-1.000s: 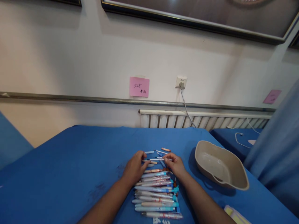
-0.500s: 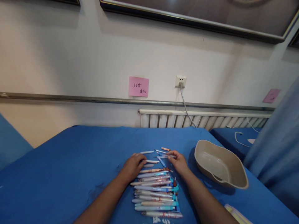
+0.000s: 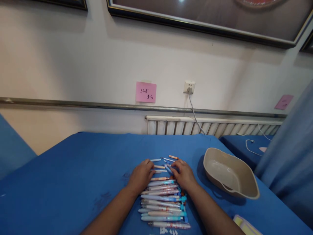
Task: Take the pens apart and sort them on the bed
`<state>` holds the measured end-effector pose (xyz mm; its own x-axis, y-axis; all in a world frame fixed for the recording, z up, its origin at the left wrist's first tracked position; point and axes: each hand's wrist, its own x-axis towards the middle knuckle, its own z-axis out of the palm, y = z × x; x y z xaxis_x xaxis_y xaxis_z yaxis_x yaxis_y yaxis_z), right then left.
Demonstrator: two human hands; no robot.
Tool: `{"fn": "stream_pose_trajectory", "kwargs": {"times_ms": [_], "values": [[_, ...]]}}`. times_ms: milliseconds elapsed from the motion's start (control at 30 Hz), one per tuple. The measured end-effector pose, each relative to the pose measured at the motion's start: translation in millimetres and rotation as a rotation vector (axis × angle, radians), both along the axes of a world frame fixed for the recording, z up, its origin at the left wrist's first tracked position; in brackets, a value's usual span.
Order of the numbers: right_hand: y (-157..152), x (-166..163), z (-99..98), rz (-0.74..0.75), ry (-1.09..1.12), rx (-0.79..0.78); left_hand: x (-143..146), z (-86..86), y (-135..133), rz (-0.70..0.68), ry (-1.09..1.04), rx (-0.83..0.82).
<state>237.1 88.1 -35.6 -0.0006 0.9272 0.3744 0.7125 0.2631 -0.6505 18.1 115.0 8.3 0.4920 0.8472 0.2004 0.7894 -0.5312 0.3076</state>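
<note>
Pen parts lie loose on the blue cloth between my two hands. My left hand (image 3: pixel 141 176) is closed, with a peach pen barrel (image 3: pixel 159 167) sticking out from its fingertips. Just below it, a thin white refill (image 3: pixel 161 170) points to the right. My right hand (image 3: pixel 184 173) pinches a short blue pen piece (image 3: pixel 168 168) at its fingertips. Beyond the hands lie a light blue barrel (image 3: pixel 156 160), a white refill (image 3: pixel 169 159) and an orange printed piece (image 3: pixel 173 157). Nearer me, several assembled pens (image 3: pixel 162 198) lie side by side in a column.
A beige plastic basin (image 3: pixel 231 173) stands on the blue-covered table (image 3: pixel 102 156) to the right. Yellow and purple packets (image 3: pixel 245 225) lie at the lower right. Small white scraps (image 3: pixel 168 231) are near the front. A radiator (image 3: pixel 181 126) and wall socket (image 3: pixel 189 87) are behind the table.
My right hand has come down and left, from a refill with a clear part to the blue piece. A peach barrel now shows at my left fingertips, where white sticks were.
</note>
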Motion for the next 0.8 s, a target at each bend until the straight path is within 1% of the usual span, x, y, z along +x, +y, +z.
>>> {"fn": "stream_pose_trajectory", "kwargs": {"times_ms": [133,200,300,433,500,600,700,800], "values": [[0,-2,-2.3,0.013,0.086,-0.026,-2,4.4,-2,-0.089,-0.008,-0.144],[0,-2,-4.5,0.028,0.130,-0.043,-3,7.7,-3,-0.136,0.008,-0.183],[-1,-4,-6.0,0.096,0.180,-0.051,-1,11.2,-4,-0.163,0.018,-0.184],[-3,-8,-4.5,0.161,0.177,-0.041,1,10.2,-6,-0.206,0.056,-0.155],[-4,-11,-2.3,0.182,0.152,-0.036,2,8.3,-7,-0.202,0.063,-0.127],[-7,-16,2.5,0.243,0.109,-0.025,3,6.0,-8,-0.159,0.059,-0.102],[-9,-19,7.0,0.275,0.060,-0.031,4,6.0,-8,-0.144,0.071,-0.135],[-10,-20,8.9,0.264,0.021,-0.037,2,7.5,-7,-0.158,0.103,-0.164]]}}
